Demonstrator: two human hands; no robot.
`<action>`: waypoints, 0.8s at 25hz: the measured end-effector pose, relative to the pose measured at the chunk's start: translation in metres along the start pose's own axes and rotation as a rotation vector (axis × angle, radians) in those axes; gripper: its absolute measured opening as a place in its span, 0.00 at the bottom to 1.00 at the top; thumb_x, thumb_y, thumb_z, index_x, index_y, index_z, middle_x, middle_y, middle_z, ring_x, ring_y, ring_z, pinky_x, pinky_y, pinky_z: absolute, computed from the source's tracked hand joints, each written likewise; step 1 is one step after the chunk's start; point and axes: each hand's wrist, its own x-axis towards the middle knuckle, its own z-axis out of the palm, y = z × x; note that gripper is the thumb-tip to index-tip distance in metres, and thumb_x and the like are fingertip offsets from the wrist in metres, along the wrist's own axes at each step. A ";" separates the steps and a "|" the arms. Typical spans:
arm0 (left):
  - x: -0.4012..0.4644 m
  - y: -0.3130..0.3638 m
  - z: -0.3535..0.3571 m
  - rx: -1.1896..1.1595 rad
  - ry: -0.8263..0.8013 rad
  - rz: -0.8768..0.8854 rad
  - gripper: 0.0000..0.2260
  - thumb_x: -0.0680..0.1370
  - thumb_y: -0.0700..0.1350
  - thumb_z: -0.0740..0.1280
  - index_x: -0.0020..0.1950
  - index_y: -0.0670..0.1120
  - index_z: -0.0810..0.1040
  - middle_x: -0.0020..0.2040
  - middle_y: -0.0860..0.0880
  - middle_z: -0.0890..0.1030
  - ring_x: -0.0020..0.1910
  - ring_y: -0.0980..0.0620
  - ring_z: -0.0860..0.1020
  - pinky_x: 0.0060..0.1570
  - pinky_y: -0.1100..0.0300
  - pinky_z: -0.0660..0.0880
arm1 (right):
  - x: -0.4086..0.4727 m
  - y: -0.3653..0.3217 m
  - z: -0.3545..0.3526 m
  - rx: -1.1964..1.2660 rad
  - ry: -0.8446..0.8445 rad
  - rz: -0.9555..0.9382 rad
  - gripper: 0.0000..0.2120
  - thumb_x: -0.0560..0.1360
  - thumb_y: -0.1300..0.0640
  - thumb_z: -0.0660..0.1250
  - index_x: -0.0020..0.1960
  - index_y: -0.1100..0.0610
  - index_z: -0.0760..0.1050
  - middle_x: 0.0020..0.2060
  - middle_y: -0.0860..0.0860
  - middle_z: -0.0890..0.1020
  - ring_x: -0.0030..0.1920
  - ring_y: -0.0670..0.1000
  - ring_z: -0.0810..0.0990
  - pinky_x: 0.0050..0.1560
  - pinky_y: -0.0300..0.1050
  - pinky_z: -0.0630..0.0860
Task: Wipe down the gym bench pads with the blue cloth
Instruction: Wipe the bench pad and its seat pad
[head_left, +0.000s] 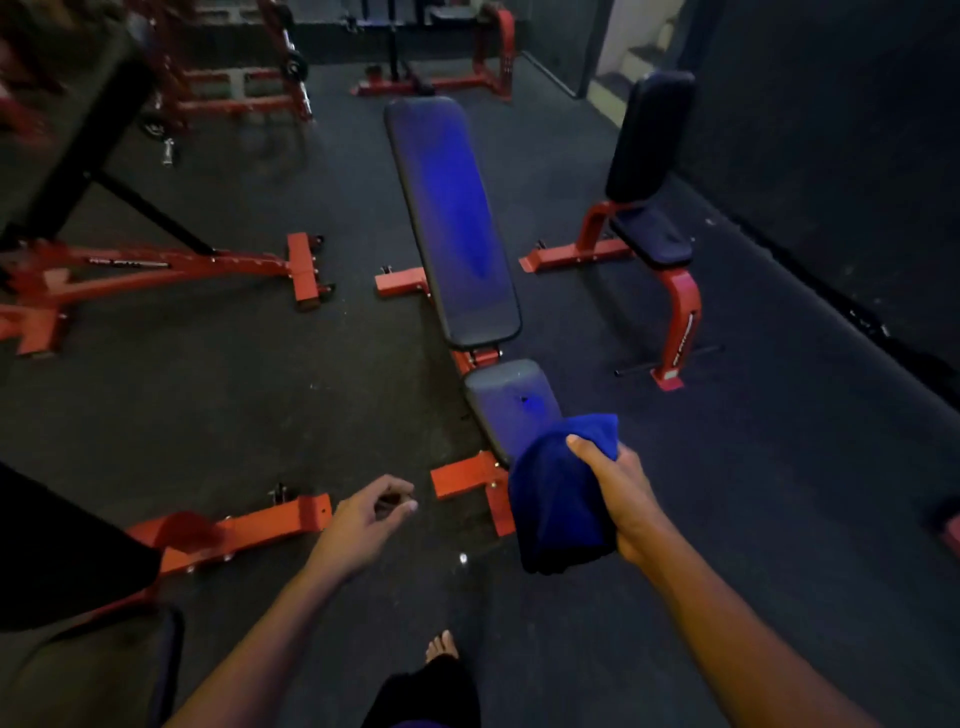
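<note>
A dim gym seen from a head-worn camera, looking down over two bare forearms reaching forward above a dark rubber floor (218, 415).

The right hand (618, 493) grasps a bunched, deep blue terry cloth (558, 499), thumb across its top and fingers wrapped behind it. The cloth hangs down from the hand and overlaps the near end of the short, dark padded seat (511, 402) of a flat bench with a red steel frame (470, 480). Whether the cloth touches the seat pad cannot be told. The left hand (363, 519) hovers over the floor, left of the bench, fingers loosely curled with the thumb near the fingertips, grasping nothing.

Beyond the seat, across a small gap, lies the long, dark back pad (452, 218) of the same bench, running away from the viewer and catching a blue sheen along its middle.

To the right, near a dark wall, stands a red-framed upright seat with a tall black backrest (649, 135). Its curved front leg carries white lettering, too blurred to read. To the left sits a red-framed incline bench with a black pad (88, 135); a label on its base rail is also unreadable. A red rack (488, 57) stands at the far end.

A bare foot (441, 644) shows at the bottom edge.
</note>
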 end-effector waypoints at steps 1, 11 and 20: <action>0.025 0.016 0.000 0.024 -0.026 0.023 0.07 0.80 0.44 0.73 0.53 0.56 0.80 0.50 0.57 0.84 0.49 0.65 0.81 0.50 0.70 0.73 | 0.024 -0.015 -0.005 0.008 -0.003 -0.017 0.04 0.76 0.51 0.70 0.47 0.42 0.81 0.41 0.39 0.85 0.42 0.41 0.83 0.39 0.41 0.77; 0.252 0.154 0.017 0.078 0.099 0.104 0.13 0.80 0.46 0.72 0.65 0.49 0.79 0.57 0.52 0.81 0.57 0.55 0.80 0.55 0.68 0.73 | 0.249 -0.094 -0.046 0.107 -0.041 -0.060 0.03 0.75 0.55 0.71 0.47 0.47 0.83 0.45 0.51 0.87 0.50 0.55 0.85 0.54 0.55 0.81; 0.406 0.225 0.054 0.253 0.267 -0.022 0.25 0.80 0.49 0.72 0.74 0.48 0.70 0.68 0.47 0.75 0.63 0.50 0.76 0.58 0.64 0.67 | 0.463 -0.179 -0.071 0.033 -0.160 -0.078 0.05 0.75 0.52 0.72 0.48 0.53 0.81 0.44 0.51 0.86 0.49 0.54 0.84 0.55 0.58 0.80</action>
